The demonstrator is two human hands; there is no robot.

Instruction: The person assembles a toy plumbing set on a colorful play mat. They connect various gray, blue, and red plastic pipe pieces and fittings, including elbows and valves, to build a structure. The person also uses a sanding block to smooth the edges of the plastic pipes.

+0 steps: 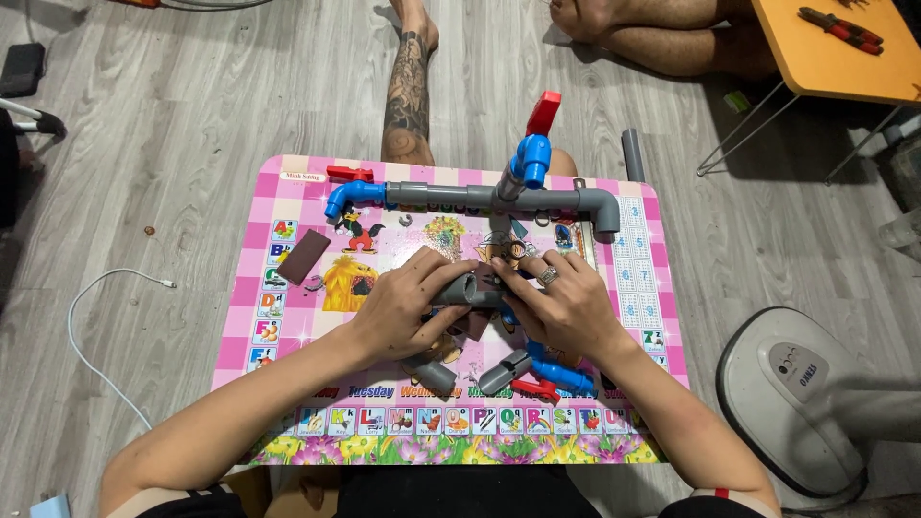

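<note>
Far left, a white cable (106,317) trails over the grey floor (192,115), well apart from the work. On the pink counter (288,384), near its left edge, lies a brown rectangular block (303,256). Next comes the left hand (408,307), its fingers (434,264) curled shut around the left end of a short grey pipe fitting (470,291), thumb underneath. The fitting sits at the middle of the counter, bridged between both hands and lifted slightly off the surface (how far is hard to tell). The right hand (566,305), wearing a ring, closes on the fitting's right end, fingertips pinching at the joint.

As for progress, a long run looks already assembled: a grey pipe assembly (489,199) with a blue elbow at its left end, a blue valve with a red handle (533,144) rising near the middle, and a grey elbow at its right end lies across the far side of the counter. Left loose near the hands are a grey elbow piece (434,374) and a blue and grey valve piece (547,372), so I judge the job roughly half done, with the held fitting not yet joined to the main run.

Further right, a spare grey pipe (632,153) lies on the floor, another person's legs (662,38) rest beside an orange table (835,58), and a white fan base (796,393) stands at the far right
</note>
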